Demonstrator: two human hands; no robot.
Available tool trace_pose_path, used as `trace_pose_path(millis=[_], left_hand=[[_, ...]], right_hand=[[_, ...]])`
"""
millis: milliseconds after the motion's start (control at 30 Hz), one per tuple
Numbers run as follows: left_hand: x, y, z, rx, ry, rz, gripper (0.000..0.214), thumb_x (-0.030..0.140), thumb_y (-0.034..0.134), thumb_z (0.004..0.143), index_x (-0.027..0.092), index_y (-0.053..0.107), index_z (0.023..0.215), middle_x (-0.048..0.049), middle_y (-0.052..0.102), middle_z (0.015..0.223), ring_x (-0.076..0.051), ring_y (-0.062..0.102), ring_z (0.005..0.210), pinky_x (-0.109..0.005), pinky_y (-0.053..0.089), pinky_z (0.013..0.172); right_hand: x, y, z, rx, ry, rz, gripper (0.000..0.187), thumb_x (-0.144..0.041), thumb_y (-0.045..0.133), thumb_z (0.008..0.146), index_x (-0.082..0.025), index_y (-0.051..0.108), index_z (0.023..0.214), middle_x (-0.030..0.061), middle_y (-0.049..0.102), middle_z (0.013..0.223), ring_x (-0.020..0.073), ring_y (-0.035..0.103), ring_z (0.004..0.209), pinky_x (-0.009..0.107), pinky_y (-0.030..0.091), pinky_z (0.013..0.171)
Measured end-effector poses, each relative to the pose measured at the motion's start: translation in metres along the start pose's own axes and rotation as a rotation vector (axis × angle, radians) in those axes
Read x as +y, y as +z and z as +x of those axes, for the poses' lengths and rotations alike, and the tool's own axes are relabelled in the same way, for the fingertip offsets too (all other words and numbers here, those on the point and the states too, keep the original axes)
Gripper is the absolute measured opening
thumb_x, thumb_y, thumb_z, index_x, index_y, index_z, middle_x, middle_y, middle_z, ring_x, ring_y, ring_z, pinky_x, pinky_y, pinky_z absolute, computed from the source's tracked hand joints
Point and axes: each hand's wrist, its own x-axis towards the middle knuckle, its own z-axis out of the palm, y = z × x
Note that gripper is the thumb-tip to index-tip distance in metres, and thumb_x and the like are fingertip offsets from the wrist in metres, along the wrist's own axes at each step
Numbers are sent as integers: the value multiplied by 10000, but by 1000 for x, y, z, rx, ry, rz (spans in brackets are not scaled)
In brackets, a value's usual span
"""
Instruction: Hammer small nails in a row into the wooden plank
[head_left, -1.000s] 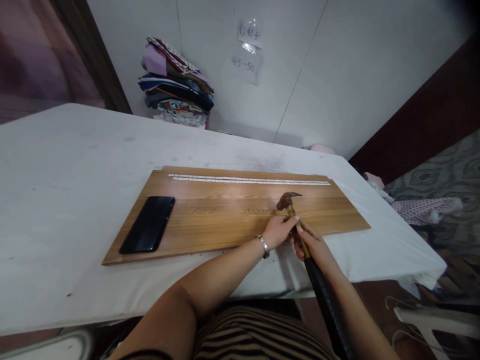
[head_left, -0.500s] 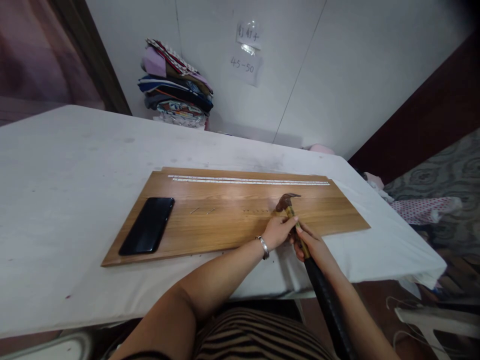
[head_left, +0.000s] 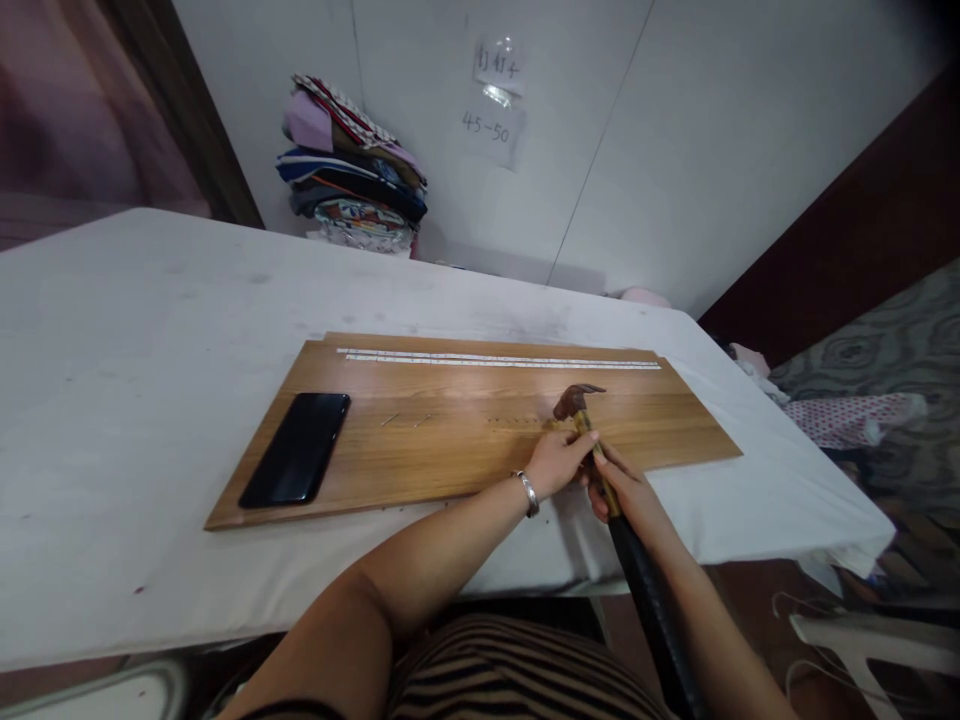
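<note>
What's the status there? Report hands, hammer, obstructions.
Right hand shut on hammer, head low over board. Left hand pinched beside it, contents unclear. Phone at board's left end, apart.

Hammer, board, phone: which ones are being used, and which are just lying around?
In use: hammer held in the right hand; left hand close beside its head; wooden board underneath.
Lying about: black phone, white strip, folded cloth pile.
</note>
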Motion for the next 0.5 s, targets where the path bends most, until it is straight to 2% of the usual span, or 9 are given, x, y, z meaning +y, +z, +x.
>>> trace_pose_path(millis=[500], left_hand=[[1,0,-2,1,-4,-9,528,633,508,913,160,609,698,1,568,510,-110,523,464,-240,379,523]], right_hand=[[0,-1,1,-15,41,-4,688,-593,732,789,-230,586,1356,-30,649,677,69,440,353,199,319,325]])
